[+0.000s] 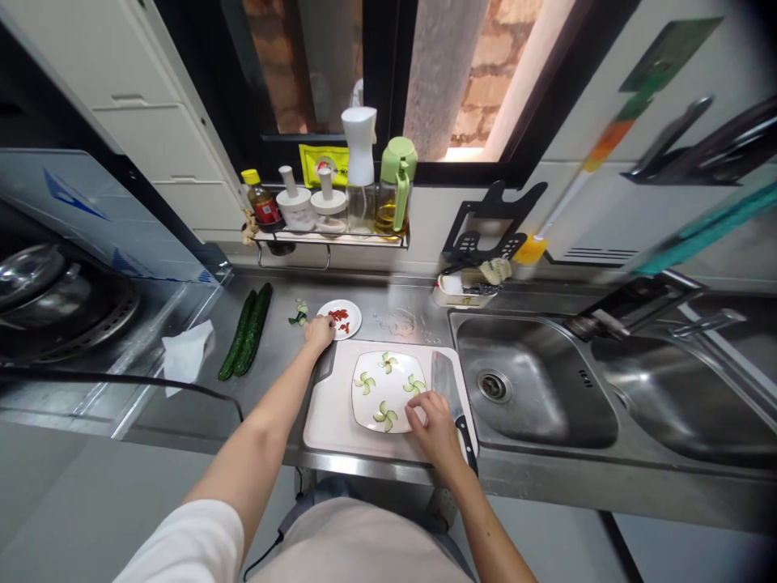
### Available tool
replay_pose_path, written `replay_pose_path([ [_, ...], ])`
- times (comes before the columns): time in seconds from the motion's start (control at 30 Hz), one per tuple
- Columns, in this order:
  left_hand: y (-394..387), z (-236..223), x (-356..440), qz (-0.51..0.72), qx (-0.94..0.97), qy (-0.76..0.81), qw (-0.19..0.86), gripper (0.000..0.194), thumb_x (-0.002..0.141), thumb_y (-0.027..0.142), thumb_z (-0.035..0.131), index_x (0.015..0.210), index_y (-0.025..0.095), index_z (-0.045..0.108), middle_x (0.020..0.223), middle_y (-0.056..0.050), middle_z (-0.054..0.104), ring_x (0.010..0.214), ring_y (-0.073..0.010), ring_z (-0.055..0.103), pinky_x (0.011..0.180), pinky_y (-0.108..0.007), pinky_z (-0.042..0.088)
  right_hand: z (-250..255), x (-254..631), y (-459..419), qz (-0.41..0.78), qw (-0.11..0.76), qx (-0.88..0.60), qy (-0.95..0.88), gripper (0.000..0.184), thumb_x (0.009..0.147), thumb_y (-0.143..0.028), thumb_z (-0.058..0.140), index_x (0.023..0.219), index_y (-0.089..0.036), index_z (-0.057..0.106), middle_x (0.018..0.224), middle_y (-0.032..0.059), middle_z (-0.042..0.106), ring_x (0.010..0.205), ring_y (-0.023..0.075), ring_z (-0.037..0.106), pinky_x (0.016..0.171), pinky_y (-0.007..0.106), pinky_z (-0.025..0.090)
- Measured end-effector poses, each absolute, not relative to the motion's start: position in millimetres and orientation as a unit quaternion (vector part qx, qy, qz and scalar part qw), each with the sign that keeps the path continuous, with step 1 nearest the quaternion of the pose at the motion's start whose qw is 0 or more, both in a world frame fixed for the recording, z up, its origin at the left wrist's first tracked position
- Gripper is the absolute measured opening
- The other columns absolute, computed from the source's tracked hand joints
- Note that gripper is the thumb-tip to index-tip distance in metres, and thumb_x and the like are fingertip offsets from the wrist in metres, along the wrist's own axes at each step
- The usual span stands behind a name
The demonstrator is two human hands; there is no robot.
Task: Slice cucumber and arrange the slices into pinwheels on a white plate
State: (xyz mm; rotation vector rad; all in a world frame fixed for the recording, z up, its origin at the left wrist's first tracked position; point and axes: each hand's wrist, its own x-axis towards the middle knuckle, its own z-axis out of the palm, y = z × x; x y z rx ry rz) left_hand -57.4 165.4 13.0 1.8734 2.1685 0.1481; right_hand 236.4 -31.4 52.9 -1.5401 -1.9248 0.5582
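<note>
My left hand [319, 330] reaches to a small white dish [349, 310] holding red bits; its fingers are bunched at the dish's near edge, and what they pinch is too small to see. My right hand [432, 425] rests on the near right corner of a square white plate [388, 380], fingers curled against its rim. The plate carries several pinwheel-shaped cucumber slices [364, 383] and sits on a white cutting board [328, 413]. A cleaver [446, 380] lies on the board just right of the plate, partly under my right hand.
Two whole cucumbers [246, 332] and cucumber scraps [299, 313] lie left of the dish. A paper towel [185, 352] lies by the stove [61, 308]. A double sink [534, 389] is at the right, and a shelf with bottles [358, 186] at the back.
</note>
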Motion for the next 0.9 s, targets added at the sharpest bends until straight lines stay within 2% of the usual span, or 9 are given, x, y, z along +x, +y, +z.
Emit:
replay_pose_path([
  [0.23, 168, 13, -58, 0.053, 0.648, 0.745, 0.146, 0.021, 0.078, 0.02, 0.053, 0.092, 0.021, 0.069, 0.107, -0.012, 0.066, 0.101, -0.0265, 0.061, 0.092, -0.041, 0.038, 52, 236, -31, 0.213, 0.305, -0.579, -0.726, 0.016, 0.089, -0.028, 0.049, 0.078, -0.023, 0.059, 0.086, 0.0057, 0.06, 0.086, 0.0231, 0.053, 0.077, 0.037, 0.043],
  [0.43, 167, 13, -56, 0.044, 0.651, 0.746, 0.133, 0.026, 0.086, 0.025, 0.046, 0.094, 0.019, 0.069, 0.106, -0.015, 0.066, 0.1, -0.0287, 0.062, 0.091, -0.044, 0.039, 55, 236, -32, 0.222, 0.292, -0.583, -0.725, 0.016, 0.09, -0.028, 0.048, 0.079, -0.023, 0.058, 0.087, 0.0054, 0.06, 0.088, 0.0232, 0.052, 0.077, 0.036, 0.043],
  [0.6, 165, 15, -54, 0.098, 0.63, 0.757, 0.144, 0.024, 0.084, 0.026, 0.049, 0.093, 0.019, 0.07, 0.108, -0.014, 0.067, 0.102, -0.0277, 0.061, 0.092, -0.044, 0.039, 52, 237, -32, 0.21, 0.293, -0.582, -0.728, 0.015, 0.089, -0.026, 0.049, 0.079, -0.023, 0.059, 0.086, 0.0049, 0.06, 0.087, 0.0227, 0.053, 0.076, 0.035, 0.043],
  [0.67, 164, 17, -51, 0.168, 0.592, 0.765, 0.19, 0.019, 0.081, 0.026, 0.054, 0.088, 0.02, 0.07, 0.104, -0.01, 0.069, 0.1, -0.0254, 0.062, 0.09, -0.04, 0.042, 51, 238, -32, 0.208, 0.294, -0.581, -0.729, 0.014, 0.089, -0.025, 0.049, 0.079, -0.023, 0.059, 0.085, 0.0049, 0.06, 0.087, 0.0226, 0.053, 0.076, 0.035, 0.043],
  [0.8, 161, 23, -39, 0.365, 0.459, 0.711, 0.389, 0.018, 0.075, 0.028, 0.06, 0.086, 0.016, 0.067, 0.087, -0.006, 0.071, 0.089, -0.0195, 0.065, 0.078, -0.03, 0.048, 49, 237, -31, 0.205, 0.3, -0.577, -0.732, 0.015, 0.089, -0.025, 0.049, 0.078, -0.023, 0.059, 0.084, 0.0048, 0.06, 0.085, 0.0225, 0.053, 0.077, 0.035, 0.043],
  [0.9, 154, 30, -28, 0.409, 0.41, 0.664, 0.474, 0.025, 0.075, 0.034, 0.063, 0.09, 0.015, 0.065, 0.086, -0.007, 0.071, 0.082, -0.017, 0.066, 0.066, -0.024, 0.049, 50, 235, -28, 0.212, 0.302, -0.573, -0.732, 0.015, 0.088, -0.026, 0.049, 0.078, -0.023, 0.059, 0.084, 0.005, 0.061, 0.085, 0.0226, 0.054, 0.078, 0.036, 0.043],
])
